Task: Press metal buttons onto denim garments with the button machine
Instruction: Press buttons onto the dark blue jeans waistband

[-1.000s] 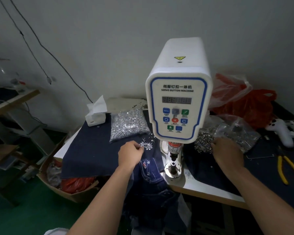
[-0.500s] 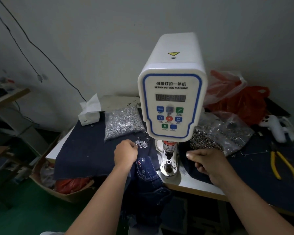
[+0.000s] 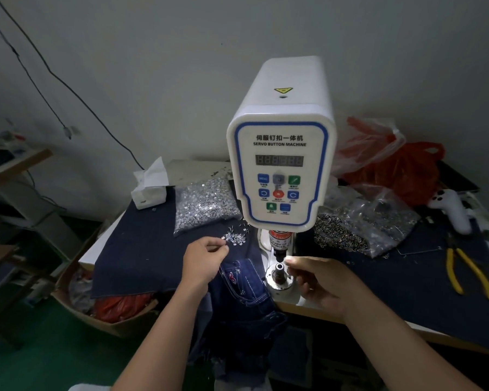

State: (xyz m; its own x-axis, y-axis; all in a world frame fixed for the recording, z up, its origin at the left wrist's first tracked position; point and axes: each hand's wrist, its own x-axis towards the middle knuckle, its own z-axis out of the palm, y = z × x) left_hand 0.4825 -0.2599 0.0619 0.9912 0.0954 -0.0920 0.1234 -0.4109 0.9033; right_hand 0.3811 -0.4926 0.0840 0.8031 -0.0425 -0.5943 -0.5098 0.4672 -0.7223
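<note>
Two risks face you: your right hand (image 3: 319,280) pinches something small, too blurred to name, at the button machine (image 3: 281,170) die beside the denim garment (image 3: 243,289), your left hand (image 3: 203,261) pinches among loose studs (image 3: 235,237), so fingertips could get pressed.

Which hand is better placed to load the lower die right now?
Right. The right hand has its fingertips beside the lower die. The left hand is at the loose rivets, farther left.
</note>
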